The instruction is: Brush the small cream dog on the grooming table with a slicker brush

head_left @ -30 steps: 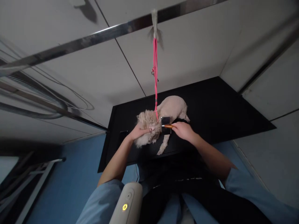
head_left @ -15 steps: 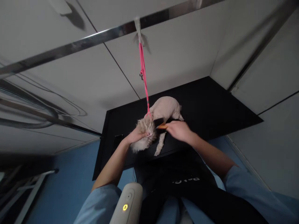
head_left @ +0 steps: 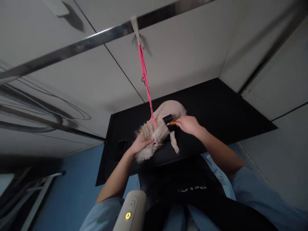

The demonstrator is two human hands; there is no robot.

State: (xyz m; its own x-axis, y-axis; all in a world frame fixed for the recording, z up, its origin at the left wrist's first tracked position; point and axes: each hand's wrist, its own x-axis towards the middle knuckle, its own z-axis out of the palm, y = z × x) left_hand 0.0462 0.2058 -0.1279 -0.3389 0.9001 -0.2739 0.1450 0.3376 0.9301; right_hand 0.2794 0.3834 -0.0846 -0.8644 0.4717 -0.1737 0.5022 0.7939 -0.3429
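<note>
A cream-coloured dog [head_left: 172,107], clipped short on the body and fluffy about the head, is on a black table [head_left: 216,106]. My left hand [head_left: 141,144] is closed on the dog's ear, thumb on top over a pinkish patch. In my right hand [head_left: 189,124] is the orange handle of a slicker brush [head_left: 167,119]. Its dark, flat head is beside the dog's neck, at the end of the stretched ear hair. A pink grooming leash [head_left: 143,69] runs down to the dog's neck. The dog's face is hard to make out.
The leash hangs from a metal bar [head_left: 106,35] crossing above the table. A dark, phone-like rectangle [head_left: 122,146] lies at the table's left side. Further left are a grey hose [head_left: 29,106] and cables by the wall. A pale device with a yellow light [head_left: 131,208] is close to my body.
The brush in my right hand has moved right and slightly up, away from the dog's head, and the ear hair now stretches towards it. The dog's front leg has shifted right.
</note>
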